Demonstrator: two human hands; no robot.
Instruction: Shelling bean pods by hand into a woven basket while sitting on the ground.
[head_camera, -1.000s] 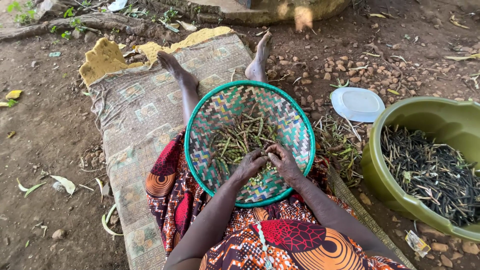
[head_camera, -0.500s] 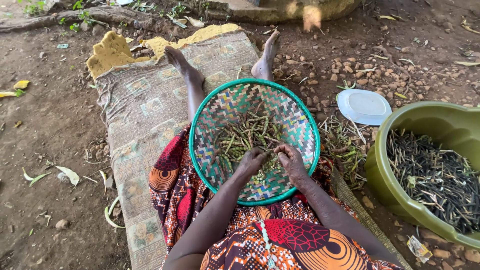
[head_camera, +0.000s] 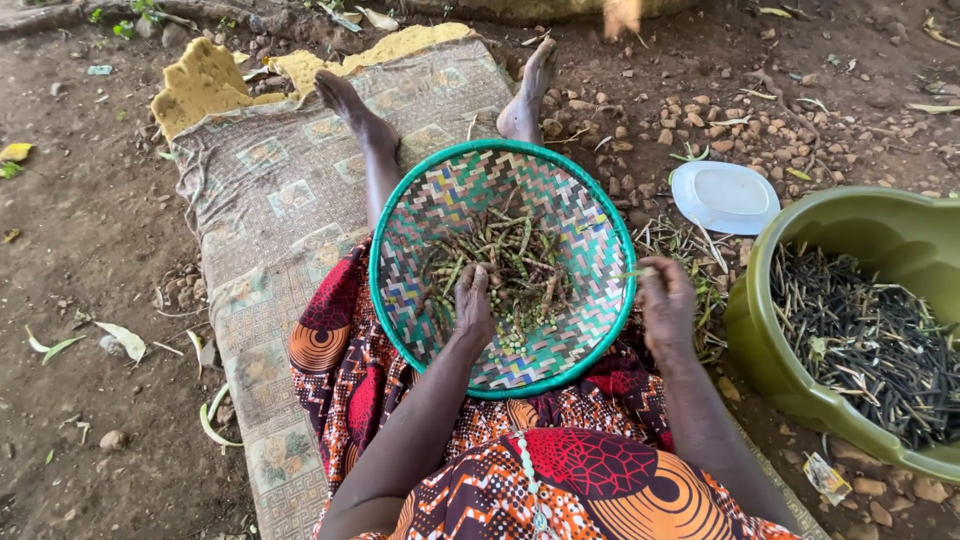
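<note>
A round woven basket (head_camera: 560, 190) with a green rim sits on the person's lap. Inside it lie green bean pods (head_camera: 505, 255) and small loose beans (head_camera: 512, 330). The left hand (head_camera: 473, 300) rests palm down on the pods, fingers bent; whether it grips any cannot be seen. The right hand (head_camera: 665, 300) is outside the basket, just past its rim, fingers pinched on a thin pod (head_camera: 632, 273). To the right sits a big green tub (head_camera: 850, 215) of dark dry pods (head_camera: 880, 350). A white lid (head_camera: 725, 197) lies on the dirt nearby.
</note>
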